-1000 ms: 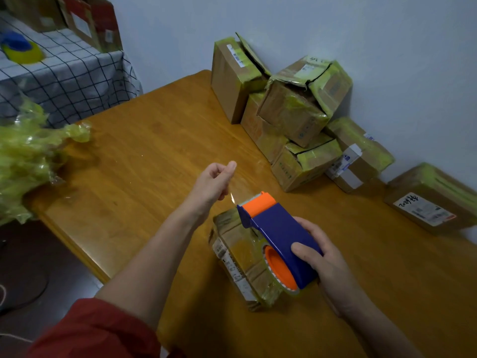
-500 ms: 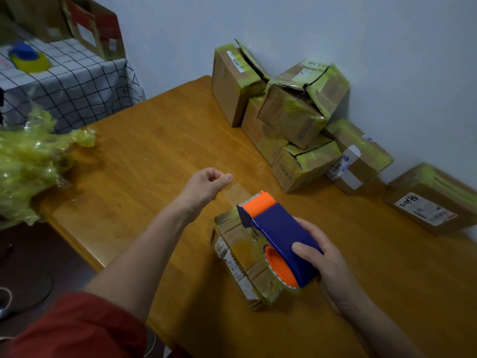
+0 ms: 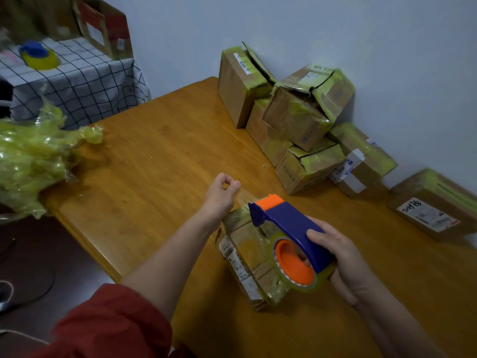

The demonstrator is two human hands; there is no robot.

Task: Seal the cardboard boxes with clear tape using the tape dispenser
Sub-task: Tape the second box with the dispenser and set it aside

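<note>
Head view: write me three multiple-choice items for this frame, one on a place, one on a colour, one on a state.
1. The tape dispenser is over: A the near box; B the pile by the wall; C the plastic heap.
2. Its roll hub is: A green; B orange; C white.
3. The left hand: A lies flat; B grips a box; C pinches the tape end.
Key: 1 A, the right hand holds it above the near box; 2 B, the hub shows orange; 3 C, fingertips meet on the clear strip.
</note>
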